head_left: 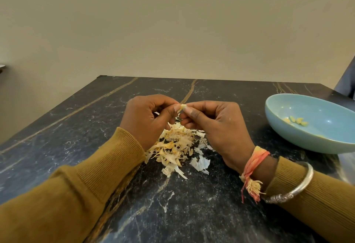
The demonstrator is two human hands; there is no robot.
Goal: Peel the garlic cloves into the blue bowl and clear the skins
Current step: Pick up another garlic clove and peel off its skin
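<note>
Black stone-look table (67,131) with pale veins, beige wall (172,22) behind it.

Left hand (148,119) and right hand (213,125) meet over the middle of the table. Both pinch the same garlic clove (182,106) between thumb and fingertips, the other fingers curled in tight. The clove is small and pale yellow, held off the surface just above the far end of the skin pile (175,146). Can't tell how much skin is on it.

The pile sits between the two wrists: papery white and tan flakes, heaped. Loose skin flakes (201,163) lie on its near-right side, and one sliver (166,203) lies nearer still, apart from the heap.

Blue bowl (288,137) stands on the table to the right of the hands, not touching them — its right side is cut by the frame edge. A few peeled cloves (295,121) lie inside on the bottom, grouped close together.

Mustard ribbed sleeves (86,181) on both arms. Right wrist carries an orange-pink thread band (253,158) with a tassel and a silver bangle (301,183) nearer the sleeve.
</note>
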